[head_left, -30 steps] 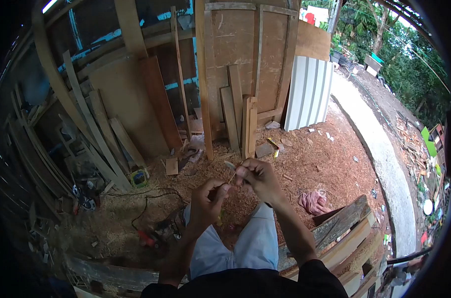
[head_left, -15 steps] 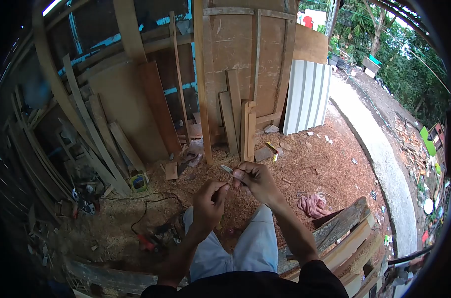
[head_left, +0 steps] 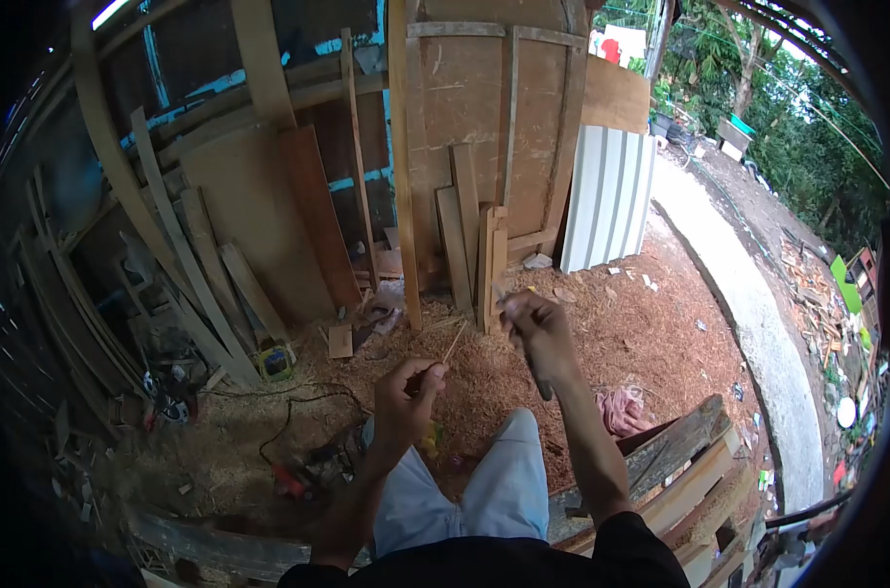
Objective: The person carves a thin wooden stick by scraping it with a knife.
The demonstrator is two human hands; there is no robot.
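Observation:
Between the thumb and fingers of my left hand [head_left: 406,397] is a thin wooden stick [head_left: 455,341], its free end pointing up and away from me. Higher and to the right, my right hand [head_left: 543,338] is closed around a knife [head_left: 544,388]; its dark handle end sticks out below the palm. The blade end by my fingertips is blurred by motion. Knife and stick are apart. Both hands are above my knees, over ground covered with wood shavings [head_left: 601,338].
Planks [head_left: 455,235] lean against the wooden wall, beside a corrugated metal sheet [head_left: 609,201]. A pink cloth [head_left: 621,410] lies on the shavings near stacked boards [head_left: 675,446] at my right. A red-and-black power tool [head_left: 290,480] and its cord are at lower left.
My right hand with the knife has moved up and right, away from my left hand. The stick now shows clearly. My left hand has shifted slightly left and down.

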